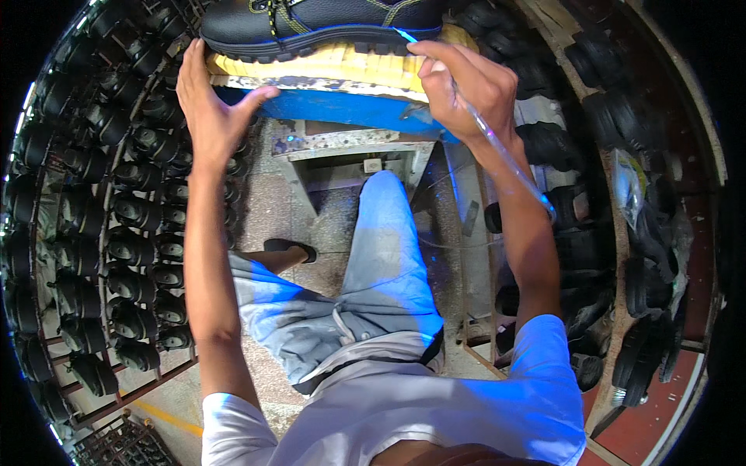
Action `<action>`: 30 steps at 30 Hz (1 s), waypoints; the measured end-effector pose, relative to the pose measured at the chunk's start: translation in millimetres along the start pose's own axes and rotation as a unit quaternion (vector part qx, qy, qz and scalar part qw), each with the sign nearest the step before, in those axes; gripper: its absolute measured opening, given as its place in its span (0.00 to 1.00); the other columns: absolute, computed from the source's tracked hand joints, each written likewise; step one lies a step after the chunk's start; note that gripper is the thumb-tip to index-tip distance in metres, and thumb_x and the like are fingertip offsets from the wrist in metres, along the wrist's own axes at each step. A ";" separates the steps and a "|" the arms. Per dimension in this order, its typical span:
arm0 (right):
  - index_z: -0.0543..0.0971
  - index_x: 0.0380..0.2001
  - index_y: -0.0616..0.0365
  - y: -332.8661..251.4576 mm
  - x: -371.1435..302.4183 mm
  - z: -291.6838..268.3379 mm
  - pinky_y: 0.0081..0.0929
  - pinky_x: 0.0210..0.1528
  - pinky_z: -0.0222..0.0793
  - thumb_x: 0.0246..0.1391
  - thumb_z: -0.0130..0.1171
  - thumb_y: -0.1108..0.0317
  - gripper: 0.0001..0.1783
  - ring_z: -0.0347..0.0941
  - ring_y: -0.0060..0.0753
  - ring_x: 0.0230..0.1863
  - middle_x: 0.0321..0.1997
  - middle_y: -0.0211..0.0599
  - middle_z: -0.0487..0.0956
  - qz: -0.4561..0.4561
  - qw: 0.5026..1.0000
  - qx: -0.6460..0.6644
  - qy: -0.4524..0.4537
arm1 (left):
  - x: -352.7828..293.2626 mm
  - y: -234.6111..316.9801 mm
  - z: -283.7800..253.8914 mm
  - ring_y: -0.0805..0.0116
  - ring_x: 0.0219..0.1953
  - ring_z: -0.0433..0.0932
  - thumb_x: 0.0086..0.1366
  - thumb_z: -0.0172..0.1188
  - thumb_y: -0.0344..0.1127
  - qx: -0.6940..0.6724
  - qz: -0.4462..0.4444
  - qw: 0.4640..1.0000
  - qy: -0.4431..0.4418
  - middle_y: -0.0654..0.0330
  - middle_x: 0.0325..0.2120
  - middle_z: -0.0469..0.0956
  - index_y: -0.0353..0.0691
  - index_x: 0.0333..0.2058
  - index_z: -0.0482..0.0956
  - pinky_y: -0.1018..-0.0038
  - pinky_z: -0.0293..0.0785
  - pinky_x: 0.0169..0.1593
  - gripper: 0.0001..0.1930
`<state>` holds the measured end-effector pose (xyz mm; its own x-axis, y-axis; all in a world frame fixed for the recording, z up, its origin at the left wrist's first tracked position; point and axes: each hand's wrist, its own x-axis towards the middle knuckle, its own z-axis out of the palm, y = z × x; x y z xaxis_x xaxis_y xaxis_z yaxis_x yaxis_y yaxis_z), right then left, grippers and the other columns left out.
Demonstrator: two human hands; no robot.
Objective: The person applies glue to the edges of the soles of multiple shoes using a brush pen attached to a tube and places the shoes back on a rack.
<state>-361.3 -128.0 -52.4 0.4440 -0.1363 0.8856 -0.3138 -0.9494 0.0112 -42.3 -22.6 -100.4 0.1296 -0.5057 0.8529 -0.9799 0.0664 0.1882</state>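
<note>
Black shoe with yellow stitching (318, 29) at the top edge of the frame, toe to the left, on a yellow wrapped pad (342, 68) over a blue-edged bench (342, 114); left hand (214, 116) at upper left, thumb and fingers spread, fingertips by the toe, firm contact can't be told; right hand (475, 92) at upper right, pinching a thin clear pen (499, 144), its bright blue tip at the seam above the sole; blue line along that seam; racks of black shoes (132, 241) fill the left side.
</note>
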 end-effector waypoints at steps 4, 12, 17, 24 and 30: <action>0.86 0.37 0.61 -7.5 -1.2 -13.4 0.25 0.30 0.77 0.51 0.55 0.78 0.13 0.81 0.34 0.26 0.26 0.40 0.82 -0.023 1.000 -0.006 -0.012 | 25.1 -56.4 20.7 0.50 0.69 0.61 0.47 0.79 0.52 -0.112 0.058 0.991 -0.037 0.47 0.68 0.62 0.40 0.69 0.61 0.58 0.58 0.70 0.54; 0.85 0.39 0.63 -46.2 1.3 -15.1 0.24 0.30 0.76 0.53 0.51 0.75 0.15 0.80 0.29 0.25 0.25 0.35 0.81 -0.031 0.997 0.033 -0.070 | -43.6 72.5 -16.0 0.51 0.58 0.77 0.58 0.70 0.36 -0.336 0.062 0.940 0.017 0.50 0.52 0.81 0.38 0.41 0.87 0.59 0.69 0.63 0.13; 0.85 0.39 0.62 -56.5 8.0 22.7 0.24 0.29 0.76 0.51 0.51 0.76 0.16 0.79 0.30 0.24 0.24 0.35 0.81 -0.044 0.996 0.070 -0.029 | -78.4 33.8 -34.9 0.53 0.63 0.73 0.69 0.59 0.31 -0.227 -0.044 0.972 0.049 0.55 0.53 0.82 0.40 0.44 0.88 0.60 0.64 0.68 0.11; 0.85 0.37 0.55 -34.0 15.9 78.2 0.31 0.25 0.72 0.44 0.58 0.75 0.14 0.76 0.39 0.21 0.22 0.36 0.78 -0.075 0.994 0.033 0.075 | -45.7 -15.5 -18.3 0.59 0.67 0.67 0.79 0.29 0.54 -0.364 -0.233 0.900 -0.048 0.51 0.64 0.70 0.36 0.64 0.72 0.66 0.56 0.71 0.32; 0.87 0.37 0.52 -23.1 10.9 62.5 0.29 0.23 0.69 0.44 0.58 0.75 0.15 0.74 0.36 0.19 0.21 0.35 0.77 -0.041 0.994 -0.061 0.085 | -19.0 -39.8 0.2 0.67 0.57 0.76 0.80 0.36 0.51 -0.255 -0.219 0.940 -0.061 0.55 0.55 0.80 0.38 0.59 0.78 0.73 0.65 0.64 0.28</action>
<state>-296.7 -125.2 -72.0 0.3268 -0.0004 0.9451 -0.3871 -0.9123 0.1335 -5.8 -15.8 -124.2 0.4542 -0.6738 0.5828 -0.6322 0.2171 0.7437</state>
